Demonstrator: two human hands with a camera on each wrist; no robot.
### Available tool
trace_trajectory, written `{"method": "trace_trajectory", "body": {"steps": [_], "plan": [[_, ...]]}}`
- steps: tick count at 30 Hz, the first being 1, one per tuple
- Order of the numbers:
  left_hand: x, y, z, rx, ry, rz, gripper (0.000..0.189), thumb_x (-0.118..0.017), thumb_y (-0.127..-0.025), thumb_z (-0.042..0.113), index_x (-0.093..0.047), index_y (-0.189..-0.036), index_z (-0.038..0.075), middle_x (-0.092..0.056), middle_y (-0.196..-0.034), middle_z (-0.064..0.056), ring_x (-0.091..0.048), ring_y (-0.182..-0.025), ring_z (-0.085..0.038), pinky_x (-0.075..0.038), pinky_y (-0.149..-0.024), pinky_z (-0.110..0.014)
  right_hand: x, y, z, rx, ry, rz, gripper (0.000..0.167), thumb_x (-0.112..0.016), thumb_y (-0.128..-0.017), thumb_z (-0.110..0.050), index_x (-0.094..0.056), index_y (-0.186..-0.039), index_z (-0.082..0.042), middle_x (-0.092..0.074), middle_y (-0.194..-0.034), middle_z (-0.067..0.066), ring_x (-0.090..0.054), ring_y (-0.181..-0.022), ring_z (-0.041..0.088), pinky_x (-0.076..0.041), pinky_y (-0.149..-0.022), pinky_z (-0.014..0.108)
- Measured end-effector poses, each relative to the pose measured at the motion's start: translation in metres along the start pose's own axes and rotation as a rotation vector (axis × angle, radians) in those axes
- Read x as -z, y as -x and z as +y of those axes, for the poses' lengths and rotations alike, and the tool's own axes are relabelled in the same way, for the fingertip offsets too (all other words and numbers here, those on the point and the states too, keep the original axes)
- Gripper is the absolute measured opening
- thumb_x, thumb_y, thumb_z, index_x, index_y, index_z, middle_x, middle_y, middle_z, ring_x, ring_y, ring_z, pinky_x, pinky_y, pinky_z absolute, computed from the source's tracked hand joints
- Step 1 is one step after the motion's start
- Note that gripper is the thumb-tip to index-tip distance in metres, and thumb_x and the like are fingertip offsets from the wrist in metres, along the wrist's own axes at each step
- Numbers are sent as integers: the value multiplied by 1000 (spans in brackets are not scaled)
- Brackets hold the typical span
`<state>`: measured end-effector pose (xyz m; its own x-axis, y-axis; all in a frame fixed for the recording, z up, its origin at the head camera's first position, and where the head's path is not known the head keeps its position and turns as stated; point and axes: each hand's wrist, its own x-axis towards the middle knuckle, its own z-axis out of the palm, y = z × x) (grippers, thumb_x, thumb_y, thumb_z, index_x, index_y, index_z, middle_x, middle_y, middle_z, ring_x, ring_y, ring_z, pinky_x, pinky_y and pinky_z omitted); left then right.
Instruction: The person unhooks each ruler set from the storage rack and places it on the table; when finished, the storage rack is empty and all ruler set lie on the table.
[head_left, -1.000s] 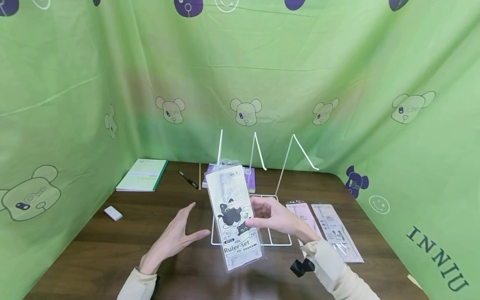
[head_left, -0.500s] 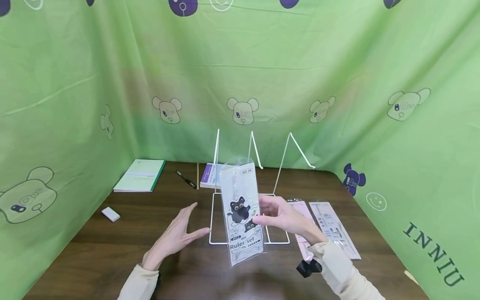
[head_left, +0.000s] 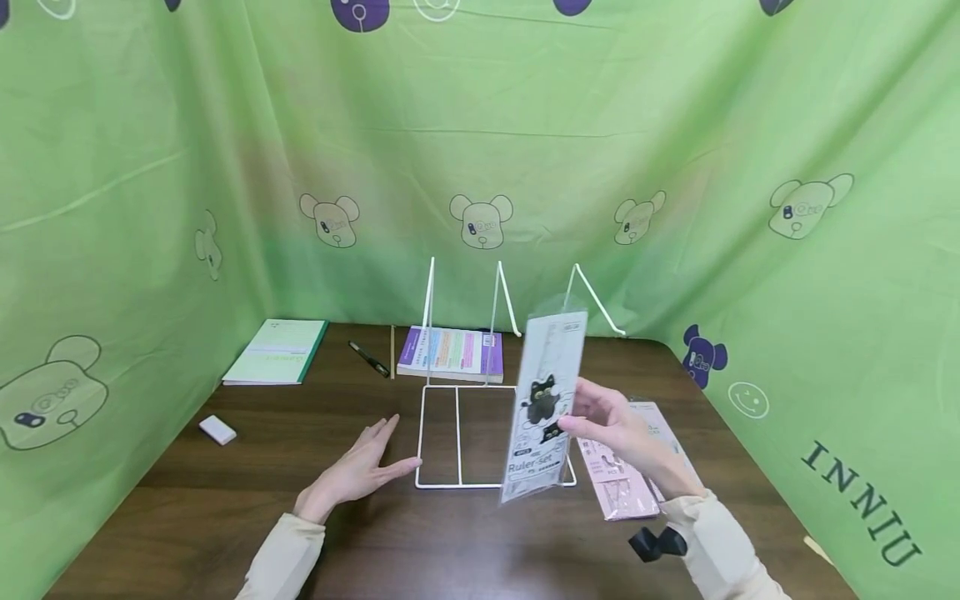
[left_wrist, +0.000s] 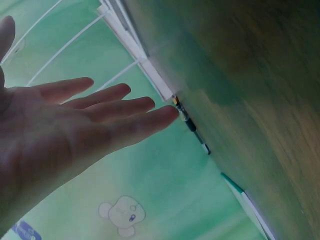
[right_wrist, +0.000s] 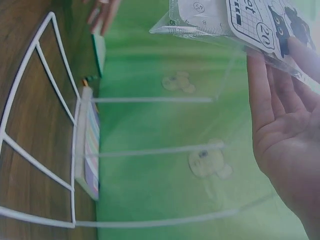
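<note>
My right hand (head_left: 626, 425) pinches a ruler set (head_left: 546, 400) by its right edge, thumb on the front and fingers behind. The set is a white card with black cats in a clear plastic bag, held upright and slightly tilted. In the right wrist view, clear rulers with scale marks show inside the bag (right_wrist: 205, 25). Behind the packet stands a white wire rack (head_left: 459, 433) with three upright hooked arms. My left hand (head_left: 360, 471) is held with fingers spread and nothing in it, left of the rack's base. The left wrist view shows its palm (left_wrist: 65, 130) and straight fingers.
Two more packaged ruler sets lie at the right, a pink one (head_left: 617, 483) in front of a pale one (head_left: 660, 429). At the back are a purple book (head_left: 450, 352), a pen (head_left: 369, 358) and a green-edged notebook (head_left: 276, 352). A white eraser (head_left: 217, 429) lies at left.
My right hand has carried the ruler set to the right, turning it more edge-on, so the book and the rack's base show more. My left hand has sunk slightly, fingers still spread.
</note>
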<state>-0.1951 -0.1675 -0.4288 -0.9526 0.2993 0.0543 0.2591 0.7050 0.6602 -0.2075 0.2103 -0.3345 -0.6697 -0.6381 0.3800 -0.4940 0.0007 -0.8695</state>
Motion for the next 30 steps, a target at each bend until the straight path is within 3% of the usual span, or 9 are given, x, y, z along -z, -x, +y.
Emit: {"method": "trace_trajectory", "body": {"steps": [5,10,17,20,24,27,30], "plan": [[-3,-4,3,45,-86,-63,91,-62,-88,54,-25,-149,-3,-22,-150,-34,-14,-136,-56,-18,-97,-76,26,27,-8,-8,47,122,53,-50,-93,9,-42,-144,-6,-65,-121,4,-64,-103,21,-53,-82,36],[-8,-7,5,83,-169,-126,92,-62,-86,58,-27,-151,2,-22,-151,-32,-15,-135,-57,-17,-94,-79,56,56,-8,-17,40,223,56,-45,-94,13,-35,-147,-3,-62,-126,1,-63,-108,17,-51,-86,30],[-14,-11,7,119,-246,-238,92,-60,-87,59,-22,-153,8,-18,-153,-31,-11,-137,-55,-15,-94,-79,98,90,10,-74,87,274,52,-43,-96,12,-40,-144,-6,-62,-125,-3,-63,-106,13,-50,-85,25],[-17,-12,9,140,-283,-253,92,-59,-86,61,-23,-153,9,-17,-153,-30,-11,-138,-55,-15,-93,-80,119,102,23,-151,96,293,48,-43,-98,7,-42,-142,-11,-65,-121,-4,-64,-101,13,-51,-82,26],[-18,-13,11,160,-330,-247,89,-59,-86,60,-26,-151,9,-19,-153,-29,-12,-137,-55,-16,-92,-80,143,121,43,-315,91,362,41,-46,-100,-3,-43,-138,-19,-67,-112,-7,-67,-93,15,-53,-77,30],[-20,-12,11,170,-349,-232,87,-59,-87,59,-28,-151,9,-20,-153,-29,-14,-137,-54,-17,-92,-80,157,136,57,-451,153,413,44,-49,-102,-14,-34,-143,-9,-66,-106,-11,-66,-90,13,-53,-75,31],[-21,-12,10,173,-360,-221,86,-59,-88,58,-29,-151,9,-20,-153,-28,-14,-138,-54,-16,-92,-80,167,147,69,-578,274,429,61,-49,-102,-25,-21,-147,6,-66,-107,-3,-64,-88,10,-51,-75,31]]}}
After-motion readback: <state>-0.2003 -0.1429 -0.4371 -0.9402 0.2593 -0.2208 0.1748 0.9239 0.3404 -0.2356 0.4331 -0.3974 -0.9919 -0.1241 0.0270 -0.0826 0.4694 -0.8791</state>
